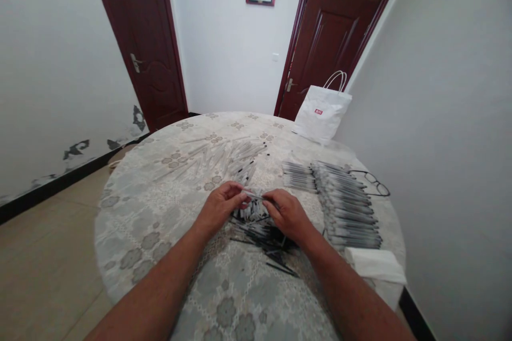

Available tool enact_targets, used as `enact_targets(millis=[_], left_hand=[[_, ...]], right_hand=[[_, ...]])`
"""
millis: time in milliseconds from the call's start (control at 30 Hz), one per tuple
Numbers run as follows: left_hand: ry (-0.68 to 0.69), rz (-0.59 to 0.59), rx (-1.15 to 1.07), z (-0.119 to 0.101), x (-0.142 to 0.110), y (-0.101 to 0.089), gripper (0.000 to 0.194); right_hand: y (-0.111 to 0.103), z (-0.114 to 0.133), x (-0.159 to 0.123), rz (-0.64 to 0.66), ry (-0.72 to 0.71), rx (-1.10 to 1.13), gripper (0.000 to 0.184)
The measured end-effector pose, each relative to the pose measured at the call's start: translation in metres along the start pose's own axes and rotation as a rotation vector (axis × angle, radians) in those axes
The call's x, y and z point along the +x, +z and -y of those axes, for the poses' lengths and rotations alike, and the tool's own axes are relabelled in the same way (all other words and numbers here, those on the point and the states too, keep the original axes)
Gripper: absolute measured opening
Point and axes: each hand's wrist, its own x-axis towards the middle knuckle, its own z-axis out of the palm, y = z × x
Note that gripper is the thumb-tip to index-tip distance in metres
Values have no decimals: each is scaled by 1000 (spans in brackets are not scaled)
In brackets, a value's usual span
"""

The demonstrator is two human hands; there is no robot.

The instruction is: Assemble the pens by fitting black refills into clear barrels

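Observation:
Between my two hands, over the near middle of the table, is a slim pen [255, 196] with a clear, pale body. My left hand [223, 203] pinches its left end between thumb and fingers. The fingers of my right hand [288, 214] are closed on the other end, where a darker part shows. Just under the hands lies a small heap of black and white pen parts [251, 211], partly hidden by the fingers. Closer to me, a loose pile of thin black sticks [269, 238], perhaps refills, spreads beside my right wrist. Beyond the hands, clear tubes [224, 157] lie scattered.
Neat rows of pens [350, 208] stretch along the right side, with a smaller stack [299, 176] beside them. Eyeglasses [376, 185] rest near the right edge. A white paper bag [323, 114] stands at the back right; a tissue pack [376, 266] sits at front right.

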Motion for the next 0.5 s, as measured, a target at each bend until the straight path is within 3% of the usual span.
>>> enact_targets(millis=[100, 200, 367, 500], left_hand=[[35, 41, 193, 2, -1, 1, 30], [87, 6, 332, 3, -1, -3, 31], [136, -201, 467, 3, 2, -17, 34], [142, -274, 554, 4, 3, -26, 34]], right_hand=[[-4, 2, 3, 70, -57, -123, 16], [-17, -9, 9, 135, -59, -276, 14], [-42, -59, 16, 178, 182, -627, 17], [-39, -92, 7, 231, 327, -790, 18]])
